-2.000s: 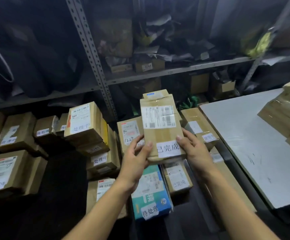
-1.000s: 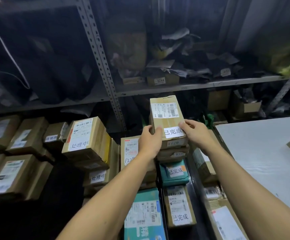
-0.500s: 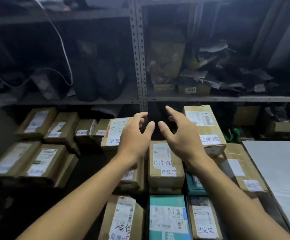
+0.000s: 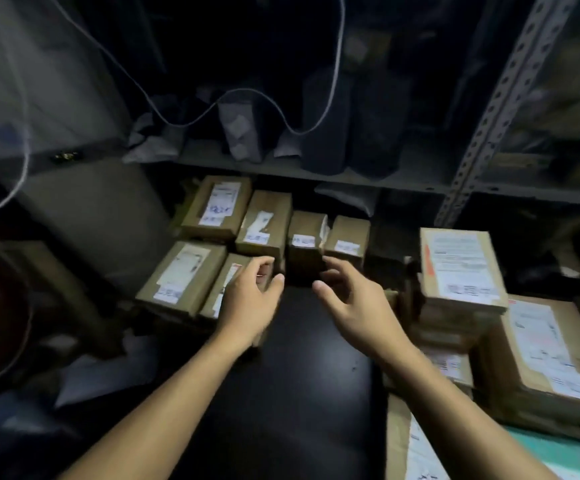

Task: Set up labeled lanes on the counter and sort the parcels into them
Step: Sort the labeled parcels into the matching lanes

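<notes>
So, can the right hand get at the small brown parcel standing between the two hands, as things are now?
Probably yes. The right hand is empty, with fingers spread just beside the small brown parcel. Nothing lies between them, though neighbouring parcels stand close against its side.

Cardboard parcels [image 4: 307, 242] lie directly on the dark counter [image 4: 292, 375].

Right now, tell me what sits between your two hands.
In the head view, the left hand and right hand flank a small brown parcel just beyond their fingertips; nearer the wrists there is only bare dark counter. Neither hand holds anything.
</notes>
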{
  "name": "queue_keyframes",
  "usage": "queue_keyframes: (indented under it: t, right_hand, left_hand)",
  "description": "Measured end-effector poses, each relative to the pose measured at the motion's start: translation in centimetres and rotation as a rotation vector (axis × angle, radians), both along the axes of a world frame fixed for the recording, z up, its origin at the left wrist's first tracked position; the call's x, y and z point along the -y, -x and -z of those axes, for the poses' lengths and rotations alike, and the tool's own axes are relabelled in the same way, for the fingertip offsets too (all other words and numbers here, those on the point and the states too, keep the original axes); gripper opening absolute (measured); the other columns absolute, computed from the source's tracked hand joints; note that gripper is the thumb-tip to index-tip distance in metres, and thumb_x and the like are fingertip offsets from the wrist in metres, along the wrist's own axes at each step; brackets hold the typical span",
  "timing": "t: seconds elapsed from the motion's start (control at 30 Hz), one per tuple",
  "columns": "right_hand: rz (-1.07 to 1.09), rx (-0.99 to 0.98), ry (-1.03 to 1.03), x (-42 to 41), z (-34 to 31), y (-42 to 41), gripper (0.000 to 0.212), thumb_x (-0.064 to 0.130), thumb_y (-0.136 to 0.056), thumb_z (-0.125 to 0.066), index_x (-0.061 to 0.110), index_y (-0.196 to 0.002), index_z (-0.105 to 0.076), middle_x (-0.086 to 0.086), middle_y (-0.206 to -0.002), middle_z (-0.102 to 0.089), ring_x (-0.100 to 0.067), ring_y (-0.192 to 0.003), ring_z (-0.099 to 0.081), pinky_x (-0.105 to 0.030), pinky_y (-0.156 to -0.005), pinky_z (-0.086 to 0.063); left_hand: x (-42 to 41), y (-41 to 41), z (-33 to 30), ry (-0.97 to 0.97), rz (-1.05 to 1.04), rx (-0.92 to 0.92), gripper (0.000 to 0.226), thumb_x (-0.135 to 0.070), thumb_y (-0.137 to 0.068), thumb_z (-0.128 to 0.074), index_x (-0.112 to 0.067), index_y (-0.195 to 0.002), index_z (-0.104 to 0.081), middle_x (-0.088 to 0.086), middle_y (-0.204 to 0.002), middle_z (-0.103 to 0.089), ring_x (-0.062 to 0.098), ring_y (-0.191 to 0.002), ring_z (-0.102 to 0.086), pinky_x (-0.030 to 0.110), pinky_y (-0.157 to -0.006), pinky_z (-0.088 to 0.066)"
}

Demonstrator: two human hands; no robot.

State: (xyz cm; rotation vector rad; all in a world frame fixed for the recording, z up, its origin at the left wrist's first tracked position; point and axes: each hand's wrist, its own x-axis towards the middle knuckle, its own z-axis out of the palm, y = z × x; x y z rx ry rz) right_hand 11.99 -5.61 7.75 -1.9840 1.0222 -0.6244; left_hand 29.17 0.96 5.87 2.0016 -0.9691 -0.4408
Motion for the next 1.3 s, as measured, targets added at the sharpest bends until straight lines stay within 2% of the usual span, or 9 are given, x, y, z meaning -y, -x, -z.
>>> queue_keyframes:
  t: [0.13,0.27,0.4,0.57,0.7,0.83,1.03,1.17,1.3]
  right_hand:
    - [0.004,-0.064,-0.289,-0.9,5.8,-8.3,0.048,0.041,-0.095,-0.061,0.024,-0.140,-0.052,0.007,-0.118,-0.068,-0.011,-0.109,-0.065,-0.031,-0.096,-0.050]
    - [0.033,-0.152,-0.489,-1.3,11.6,-13.9,0.055,0.041,-0.093,-0.061,0.017,-0.141,-0.049,0.001,-0.110,-0.073,-0.020,-0.103,-0.069,-0.044,-0.097,-0.052]
    - [0.111,-0.140,-0.613,-1.4,14.7,-17.1,0.052,0.032,-0.096,-0.060,0.016,-0.144,-0.046,-0.004,-0.127,-0.067,-0.021,-0.114,-0.064,-0.041,-0.103,-0.049]
    - [0.142,-0.070,-0.734,-1.9,17.1,-18.8,0.041,0.032,-0.099,-0.056,0.023,-0.138,-0.051,0.002,-0.132,-0.064,-0.019,-0.120,-0.061,-0.039,-0.106,-0.047]
    - [0.218,0.062,-0.805,-2.7,17.5,-18.6,0.036,0.023,-0.101,-0.055,0.022,-0.136,-0.050,0.003,-0.130,-0.062,-0.012,-0.110,-0.062,-0.026,-0.092,-0.050]
    - [0.288,0.170,-0.912,-3.6,16.7,-16.8,0.037,0.028,-0.101,-0.054,0.021,-0.137,-0.046,0.001,-0.130,-0.061,-0.007,-0.098,-0.061,-0.022,-0.070,-0.044]
    - [0.356,0.283,-0.938,-4.8,14.6,-11.7,0.027,0.032,-0.099,-0.056,0.026,-0.126,-0.058,0.002,-0.121,-0.070,-0.017,-0.104,-0.065,-0.047,-0.089,-0.052]
    - [0.378,0.411,-0.869,-6.1,11.7,-7.5,0.026,0.030,-0.094,-0.066,0.027,-0.120,-0.060,0.004,-0.114,-0.072,-0.014,-0.106,-0.067,-0.037,-0.083,-0.048]
    - [0.381,0.494,-0.832,-6.4,8.6,-3.2,0.052,0.044,-0.076,-0.070,0.029,-0.123,-0.054,0.001,-0.117,-0.071,-0.012,-0.107,-0.066,-0.039,-0.080,-0.043]
  left_hand:
    - [-2.4,-9.0,3.7,-0.174,-0.065,-0.061,0.034,-0.018,-0.094,-0.063,-0.015,-0.128,-0.060,0.007,-0.126,-0.065,0.021,-0.116,-0.060,0.032,-0.100,-0.045]
    - [-3.8,-14.0,6.6,-0.320,0.021,0.069,0.042,-0.018,-0.098,-0.056,-0.014,-0.140,-0.053,0.006,-0.141,-0.055,0.026,-0.133,-0.046,0.035,-0.111,-0.036]
    - [-3.2,-15.6,8.7,-0.438,0.161,0.098,0.045,-0.010,-0.098,-0.048,-0.012,-0.144,-0.048,0.011,-0.142,-0.054,0.030,-0.132,-0.045,0.031,-0.109,-0.032]
    - [-2.3,-15.6,10.6,-0.504,0.255,0.094,0.047,-0.014,-0.096,-0.048,-0.016,-0.143,-0.044,0.009,-0.139,-0.055,0.034,-0.127,-0.049,0.040,-0.108,-0.039]
    - [-1.9,-15.2,10.7,-0.487,0.200,0.053,0.060,-0.018,-0.095,-0.055,-0.024,-0.151,-0.035,0.007,-0.143,-0.053,0.032,-0.131,-0.047,0.039,-0.111,-0.038]
    - [-2.3,-14.3,10.8,-0.471,0.125,-0.063,0.070,-0.026,-0.097,-0.059,-0.011,-0.156,-0.024,0.010,-0.149,-0.042,0.027,-0.135,-0.044,0.041,-0.115,-0.034]
    - [-3.1,-11.2,9.0,-0.255,0.129,-0.164,0.052,-0.020,-0.093,-0.065,-0.013,-0.143,-0.051,-0.003,-0.121,-0.052,0.015,-0.112,-0.055,0.025,-0.101,-0.043]
    - [-4.0,-7.9,7.4,-0.074,0.200,-0.368,0.039,-0.026,-0.090,-0.067,-0.039,-0.123,-0.053,-0.016,-0.129,-0.054,0.005,-0.127,-0.051,0.033,-0.112,-0.039]
    - [-4.4,-3.4,5.4,0.024,0.308,-0.566,0.060,-0.034,-0.080,-0.066,-0.042,-0.135,-0.043,-0.012,-0.139,-0.054,-0.001,-0.127,-0.051,0.038,-0.114,-0.039]
